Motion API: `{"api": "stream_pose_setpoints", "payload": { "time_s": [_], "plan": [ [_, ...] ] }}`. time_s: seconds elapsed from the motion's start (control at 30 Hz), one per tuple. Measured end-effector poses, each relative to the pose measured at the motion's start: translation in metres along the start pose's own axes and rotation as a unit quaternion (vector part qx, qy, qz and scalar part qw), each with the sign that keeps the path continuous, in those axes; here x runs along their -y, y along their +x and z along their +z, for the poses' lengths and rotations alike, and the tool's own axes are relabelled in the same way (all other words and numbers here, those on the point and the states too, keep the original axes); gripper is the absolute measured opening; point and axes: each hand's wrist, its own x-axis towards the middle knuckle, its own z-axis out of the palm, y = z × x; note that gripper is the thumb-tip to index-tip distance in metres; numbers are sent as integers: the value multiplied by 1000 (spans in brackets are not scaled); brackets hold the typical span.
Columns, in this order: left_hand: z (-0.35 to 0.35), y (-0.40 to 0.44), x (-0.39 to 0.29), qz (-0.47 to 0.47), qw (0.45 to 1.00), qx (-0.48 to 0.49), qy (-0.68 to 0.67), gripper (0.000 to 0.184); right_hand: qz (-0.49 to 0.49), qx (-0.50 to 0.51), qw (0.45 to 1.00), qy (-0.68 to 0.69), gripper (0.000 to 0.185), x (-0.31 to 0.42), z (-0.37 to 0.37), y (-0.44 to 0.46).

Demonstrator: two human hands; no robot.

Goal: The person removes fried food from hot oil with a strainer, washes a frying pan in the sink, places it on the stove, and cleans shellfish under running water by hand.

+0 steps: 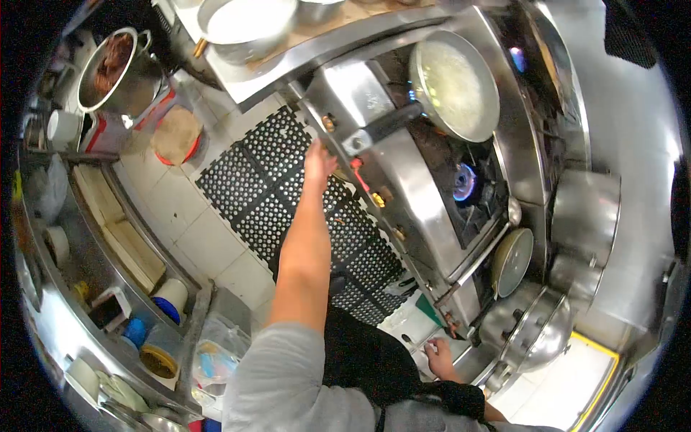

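My left hand (319,164) reaches to the front panel of the steel stove (425,194), its fingers curled beside a red-handled gas knob (356,165). What those fingers grip is hidden. A frying pan (492,108) with pale, bubbling liquid and some green bits sits on a lit burner, its handle (392,124) pointing toward my left hand. Another burner (464,181) shows a blue flame with nothing on it. Low by the stove's near corner, my right hand (440,358) has loosely bent fingers, apart, and holds nothing visible.
Black perforated mats (252,180) cover the tiled floor. A second pan (512,263) and steel lidded pots (533,331) stand right of the burners. A white-filled bowl (248,50) rests on the counter beyond. Toward the left are a large pot (147,83) and shelves (133,252) with containers.
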Motion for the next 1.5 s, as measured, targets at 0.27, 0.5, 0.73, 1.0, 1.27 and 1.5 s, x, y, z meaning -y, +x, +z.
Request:
{"api": "stream_pose_setpoints", "payload": {
  "time_s": [0.27, 0.5, 0.73, 1.0, 1.27, 1.5],
  "plan": [
    [49, 27, -65, 51, 998, -1, 31, 36, 92, 51, 994, -41, 27, 21, -46, -23],
    [47, 30, -46, 195, 963, -60, 174, 40, 135, 33, 990, -29, 27, 79, -68, -12],
    [48, 22, -51, 206, 953, -78, 207, 37, 103, 30, 994, -24, 29, 94, -72, -4],
    [43, 33, -46, 198, 969, -19, 147, 36, 160, 64, 985, -17, 33, 81, -65, -7],
    [-52, 17, -10, 99, 950, 104, 279, 60, 173, 88, 969, 150, 40, 34, -55, -42],
    [-130, -190, 13, -76, 130, 331, 932, 46, 216, -40, 953, 210, 24, -50, 76, -197]
  ]
}}
